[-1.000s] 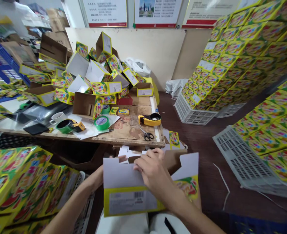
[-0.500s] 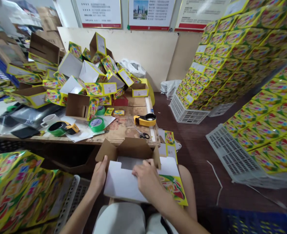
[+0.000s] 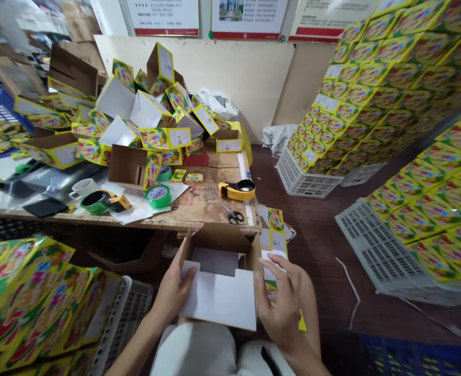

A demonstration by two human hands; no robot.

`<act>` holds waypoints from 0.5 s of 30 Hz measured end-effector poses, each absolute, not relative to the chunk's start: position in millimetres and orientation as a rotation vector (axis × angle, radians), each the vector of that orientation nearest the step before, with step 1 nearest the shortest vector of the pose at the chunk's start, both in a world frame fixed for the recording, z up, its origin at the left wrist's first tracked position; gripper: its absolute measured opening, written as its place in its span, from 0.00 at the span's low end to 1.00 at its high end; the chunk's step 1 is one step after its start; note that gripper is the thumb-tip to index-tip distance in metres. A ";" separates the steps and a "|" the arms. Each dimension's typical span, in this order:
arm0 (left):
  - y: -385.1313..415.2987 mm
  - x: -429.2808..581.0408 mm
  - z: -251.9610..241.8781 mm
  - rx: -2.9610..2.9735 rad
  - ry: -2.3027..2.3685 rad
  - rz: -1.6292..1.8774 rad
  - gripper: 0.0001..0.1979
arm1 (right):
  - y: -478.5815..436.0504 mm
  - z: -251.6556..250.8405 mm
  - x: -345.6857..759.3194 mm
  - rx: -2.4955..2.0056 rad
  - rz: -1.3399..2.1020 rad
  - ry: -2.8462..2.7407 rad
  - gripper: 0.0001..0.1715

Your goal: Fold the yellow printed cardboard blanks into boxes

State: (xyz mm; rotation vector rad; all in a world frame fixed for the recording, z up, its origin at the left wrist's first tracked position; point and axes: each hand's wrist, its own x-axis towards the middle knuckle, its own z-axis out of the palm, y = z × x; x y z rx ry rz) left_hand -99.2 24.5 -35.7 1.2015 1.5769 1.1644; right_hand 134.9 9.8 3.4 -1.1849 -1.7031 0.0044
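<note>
A cardboard box (image 3: 219, 298) with white and brown sides rests at my lap, its top uncovered. My left hand (image 3: 176, 286) grips its left side, with the thumb over the corner of the white front flap. At the right side is my right hand (image 3: 283, 295), its fingers apart and the fingertips close to the box's right wall; I cannot tell whether they touch it. Beneath this hand, flat printed cardboard (image 3: 278, 255) in white, yellow and green lies partly hidden.
Ahead stands a worktable (image 3: 193, 201) with scissors (image 3: 232, 213), a yellow tape dispenser (image 3: 238, 189), green tape (image 3: 158, 196) and a heap of printed boxes (image 3: 152, 117). Stacked cartons in crates (image 3: 306, 177) rise at the right; more printed cartons (image 3: 38, 297) stand at the left.
My right hand has moved off the front flap to the box's right side, and its fingers have spread. The left side flap now stands upright, and my left thumb has come over the front flap.
</note>
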 end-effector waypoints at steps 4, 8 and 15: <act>23.7 -100.2 -41.4 1.504 1.557 1.127 0.34 | 24.6 4.2 144.1 -1.192 0.230 -1.769 0.17; 22.6 -102.7 -45.1 1.596 1.557 1.100 0.32 | 57.6 22.0 145.3 -1.102 0.452 -1.881 0.16; 26.5 -103.9 -54.2 1.985 1.614 0.907 0.32 | 105.2 29.8 133.9 -1.202 0.542 -2.071 0.19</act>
